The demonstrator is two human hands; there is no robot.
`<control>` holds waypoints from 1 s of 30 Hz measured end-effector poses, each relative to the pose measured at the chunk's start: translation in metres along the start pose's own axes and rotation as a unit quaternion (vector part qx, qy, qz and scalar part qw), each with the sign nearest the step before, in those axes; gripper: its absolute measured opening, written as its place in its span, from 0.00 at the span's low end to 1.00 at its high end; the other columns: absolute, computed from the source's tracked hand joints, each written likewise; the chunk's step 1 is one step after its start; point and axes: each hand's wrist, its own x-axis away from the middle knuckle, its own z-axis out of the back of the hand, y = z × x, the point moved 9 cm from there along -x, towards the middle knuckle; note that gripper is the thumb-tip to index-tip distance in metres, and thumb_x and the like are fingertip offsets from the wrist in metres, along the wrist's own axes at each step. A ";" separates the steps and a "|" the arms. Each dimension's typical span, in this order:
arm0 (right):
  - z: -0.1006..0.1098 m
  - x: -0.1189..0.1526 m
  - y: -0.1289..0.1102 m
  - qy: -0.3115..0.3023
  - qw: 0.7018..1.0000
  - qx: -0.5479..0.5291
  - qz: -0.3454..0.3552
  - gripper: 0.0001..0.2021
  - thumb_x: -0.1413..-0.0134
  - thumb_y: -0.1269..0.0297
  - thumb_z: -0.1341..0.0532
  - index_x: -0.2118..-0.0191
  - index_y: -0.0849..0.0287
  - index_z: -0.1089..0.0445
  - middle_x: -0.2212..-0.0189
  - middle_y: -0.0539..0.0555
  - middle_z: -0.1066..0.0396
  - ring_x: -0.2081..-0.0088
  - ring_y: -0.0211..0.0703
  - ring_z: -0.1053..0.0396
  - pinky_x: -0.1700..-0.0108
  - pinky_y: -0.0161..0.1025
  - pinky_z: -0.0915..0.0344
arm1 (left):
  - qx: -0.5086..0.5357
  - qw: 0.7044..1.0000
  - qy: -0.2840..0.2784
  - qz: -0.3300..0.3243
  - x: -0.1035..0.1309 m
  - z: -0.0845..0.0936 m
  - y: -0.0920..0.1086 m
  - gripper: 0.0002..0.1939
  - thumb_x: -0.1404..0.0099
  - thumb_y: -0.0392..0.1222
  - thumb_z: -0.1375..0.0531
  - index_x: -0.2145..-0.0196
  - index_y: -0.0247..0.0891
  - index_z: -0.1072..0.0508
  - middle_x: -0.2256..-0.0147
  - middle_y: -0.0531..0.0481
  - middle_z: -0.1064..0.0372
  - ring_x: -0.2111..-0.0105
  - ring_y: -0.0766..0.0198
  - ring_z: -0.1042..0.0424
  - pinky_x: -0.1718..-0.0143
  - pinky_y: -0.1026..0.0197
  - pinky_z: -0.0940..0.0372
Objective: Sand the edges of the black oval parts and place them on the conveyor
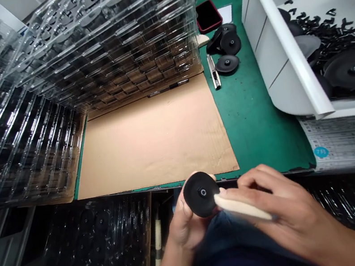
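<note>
My left hand is closed round the edge of a round black disc with a small ringed hub at its middle. It holds the disc over my lap, just off the table's front edge. In my right hand is a pale cream, flat, rounded piece whose exact kind I cannot make out. Its tip touches, or nearly touches, the disc's lower right rim. The fingers of my left hand behind the disc are hidden.
Tall stacks of clear plastic trays stand at the back and left of a cardboard sheet. A utility knife, a black disc and a red-edged box lie on the green mat. A white bin holds black parts.
</note>
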 end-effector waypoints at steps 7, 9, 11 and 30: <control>0.020 -0.006 0.018 0.065 0.990 -0.113 -0.057 0.13 0.41 0.67 0.37 0.51 0.50 0.28 0.58 0.53 0.29 0.52 0.43 0.33 0.54 0.38 0.33 | -0.003 0.987 -0.129 0.096 0.005 -0.025 -0.006 0.25 0.37 0.56 0.40 0.48 0.37 0.27 0.59 0.41 0.23 0.63 0.56 0.22 0.67 0.63 0.29; 0.002 -0.016 0.015 -0.028 0.972 -0.217 -0.084 0.10 0.41 0.65 0.38 0.54 0.51 0.26 0.58 0.53 0.26 0.46 0.44 0.33 0.47 0.40 0.34 | -0.053 0.982 -0.123 0.133 0.005 -0.020 -0.013 0.28 0.36 0.60 0.44 0.51 0.33 0.26 0.66 0.40 0.22 0.72 0.58 0.22 0.75 0.64 0.30; -0.019 -0.022 0.005 -0.137 0.939 -0.302 -0.089 0.07 0.40 0.65 0.38 0.57 0.53 0.25 0.64 0.51 0.23 0.50 0.43 0.30 0.43 0.42 0.36 | -0.122 0.973 -0.104 0.166 0.004 -0.012 -0.018 0.33 0.36 0.65 0.48 0.57 0.29 0.24 0.75 0.41 0.24 0.81 0.62 0.26 0.82 0.65 0.33; -0.048 -0.008 0.026 0.031 0.820 -0.545 -0.170 0.12 0.42 0.55 0.37 0.56 0.51 0.24 0.60 0.53 0.23 0.61 0.40 0.26 0.58 0.36 0.29 | -0.161 0.966 -0.095 -0.181 0.011 -0.033 0.034 0.35 0.52 0.56 0.29 0.45 0.56 0.30 0.47 0.51 0.28 0.41 0.52 0.36 0.38 0.51 0.43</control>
